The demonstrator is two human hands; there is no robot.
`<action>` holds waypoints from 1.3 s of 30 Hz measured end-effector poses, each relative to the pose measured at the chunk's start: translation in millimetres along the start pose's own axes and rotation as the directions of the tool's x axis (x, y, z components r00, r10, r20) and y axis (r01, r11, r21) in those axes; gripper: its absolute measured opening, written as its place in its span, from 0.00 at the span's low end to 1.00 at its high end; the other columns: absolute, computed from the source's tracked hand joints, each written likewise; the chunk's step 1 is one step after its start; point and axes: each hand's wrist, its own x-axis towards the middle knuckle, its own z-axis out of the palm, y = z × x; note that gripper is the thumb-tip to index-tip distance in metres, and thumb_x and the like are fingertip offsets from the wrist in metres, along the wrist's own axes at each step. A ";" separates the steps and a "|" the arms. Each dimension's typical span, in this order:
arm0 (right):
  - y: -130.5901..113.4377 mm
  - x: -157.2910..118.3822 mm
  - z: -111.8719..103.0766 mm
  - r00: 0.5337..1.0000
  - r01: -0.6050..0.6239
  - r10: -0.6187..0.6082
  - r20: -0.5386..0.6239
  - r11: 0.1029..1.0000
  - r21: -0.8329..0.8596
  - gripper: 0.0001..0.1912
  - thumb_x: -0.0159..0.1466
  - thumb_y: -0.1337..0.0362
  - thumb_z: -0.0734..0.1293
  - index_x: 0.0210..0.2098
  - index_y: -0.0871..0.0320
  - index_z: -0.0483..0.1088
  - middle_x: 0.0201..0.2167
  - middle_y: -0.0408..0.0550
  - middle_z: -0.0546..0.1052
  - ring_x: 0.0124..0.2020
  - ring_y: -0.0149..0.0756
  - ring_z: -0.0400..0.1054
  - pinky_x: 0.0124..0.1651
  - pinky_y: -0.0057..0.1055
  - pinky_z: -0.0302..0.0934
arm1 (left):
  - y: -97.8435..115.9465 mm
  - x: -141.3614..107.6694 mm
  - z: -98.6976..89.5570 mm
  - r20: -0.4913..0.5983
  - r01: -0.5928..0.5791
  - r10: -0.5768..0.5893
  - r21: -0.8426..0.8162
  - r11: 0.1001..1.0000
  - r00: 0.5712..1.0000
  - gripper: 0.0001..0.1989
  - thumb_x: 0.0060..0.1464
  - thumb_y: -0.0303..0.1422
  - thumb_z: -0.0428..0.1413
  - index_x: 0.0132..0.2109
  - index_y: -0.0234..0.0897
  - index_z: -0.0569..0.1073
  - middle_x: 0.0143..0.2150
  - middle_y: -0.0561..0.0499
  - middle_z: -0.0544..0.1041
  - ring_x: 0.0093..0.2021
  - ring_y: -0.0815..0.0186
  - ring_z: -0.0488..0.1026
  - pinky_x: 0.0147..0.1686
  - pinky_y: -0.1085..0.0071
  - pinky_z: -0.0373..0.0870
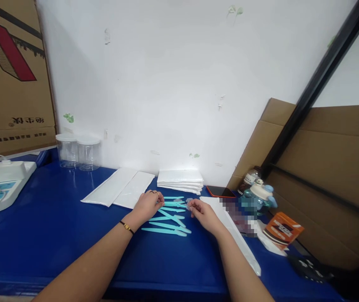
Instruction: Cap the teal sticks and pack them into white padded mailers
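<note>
Several slim turquoise sticks, shaped like eyebrow razors, lie in a loose row on the blue table, some crossing each other. My left hand is closed in a pinch at the left end of one turquoise razor near the top of the row. At that razor's other end, the fingertips of my right hand are pinched together on what looks like a small clear plastic cap. More clear pieces lie just beyond the right fingertips. The left fingers partly hide the razors' ends.
White packets lie flat at left, with a white stack by the wall. A long white packet, phone, teal bottle and orange box are at right. Clear jars and a power strip are left.
</note>
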 end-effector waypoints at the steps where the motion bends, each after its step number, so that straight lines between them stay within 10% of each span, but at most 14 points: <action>1: -0.9 0.0 1.8 1.000 0.006 -0.006 0.002 1.000 0.005 0.10 0.60 0.59 0.60 0.37 0.57 0.67 0.27 0.42 0.70 0.26 0.30 0.66 0.32 0.28 0.59 | 0.9 0.0 0.0 0.000 -0.008 0.008 -0.001 1.000 1.000 0.04 0.51 0.33 0.53 0.33 0.40 0.71 0.34 0.53 0.74 0.40 0.63 0.68 0.35 0.70 0.59; 6: -6.1 0.0 3.3 0.997 0.037 -0.036 0.062 0.999 -0.011 0.11 0.61 0.58 0.60 0.38 0.57 0.69 0.29 0.44 0.72 0.26 0.32 0.67 0.32 0.29 0.61 | 6.4 -2.8 -2.6 0.053 -0.067 0.067 -0.010 0.998 0.996 0.05 0.50 0.34 0.53 0.32 0.41 0.72 0.32 0.54 0.75 0.38 0.65 0.69 0.36 0.71 0.59; 11: 5.4 0.4 -24.5 0.968 0.029 -0.100 -0.229 0.955 -0.296 0.12 0.62 0.62 0.58 0.38 0.56 0.71 0.39 0.48 0.74 0.39 0.38 0.67 0.42 0.32 0.60 | 7.2 -5.1 -3.4 0.152 -0.092 0.084 0.045 0.995 0.985 0.10 0.50 0.41 0.54 0.32 0.42 0.74 0.31 0.54 0.75 0.37 0.64 0.69 0.37 0.71 0.58; 15: 23.8 1.1 -36.0 0.978 -0.099 -0.012 -0.211 0.855 -0.509 0.12 0.59 0.68 0.59 0.36 0.56 0.73 0.38 0.49 0.73 0.39 0.38 0.67 0.43 0.32 0.59 | 5.5 -2.0 2.1 0.088 -0.100 0.089 0.121 0.988 0.992 0.10 0.54 0.37 0.50 0.40 0.44 0.74 0.39 0.51 0.74 0.42 0.62 0.68 0.39 0.69 0.59; 26: 11.2 10.4 -2.0 0.981 -0.187 0.057 -0.188 0.558 -0.809 0.08 0.58 0.69 0.59 0.28 0.60 0.70 0.32 0.52 0.72 0.30 0.37 0.66 0.31 0.30 0.53 | 9.6 -0.8 -3.7 0.220 -0.113 0.076 0.161 0.980 0.972 0.06 0.49 0.31 0.53 0.30 0.43 0.75 0.31 0.55 0.76 0.34 0.65 0.71 0.33 0.72 0.60; 34: 12.9 2.6 -11.0 0.993 -0.007 -0.033 -0.109 0.937 -0.350 0.06 0.58 0.66 0.60 0.31 0.57 0.69 0.26 0.43 0.71 0.27 0.31 0.63 0.30 0.26 0.55 | 12.8 -1.1 -10.1 0.246 -0.266 0.202 0.259 0.929 0.948 0.05 0.48 0.35 0.56 0.32 0.42 0.75 0.32 0.54 0.77 0.31 0.65 0.73 0.29 0.73 0.61; 39: 11.6 -1.3 -15.5 0.994 0.092 -0.102 -0.036 0.973 -0.213 0.08 0.58 0.63 0.62 0.33 0.57 0.72 0.28 0.43 0.71 0.28 0.32 0.63 0.31 0.27 0.56 | 14.9 -3.7 -8.9 0.198 -0.318 0.261 0.364 0.875 0.945 0.09 0.54 0.30 0.49 0.30 0.38 0.74 0.29 0.50 0.77 0.30 0.64 0.72 0.30 0.71 0.61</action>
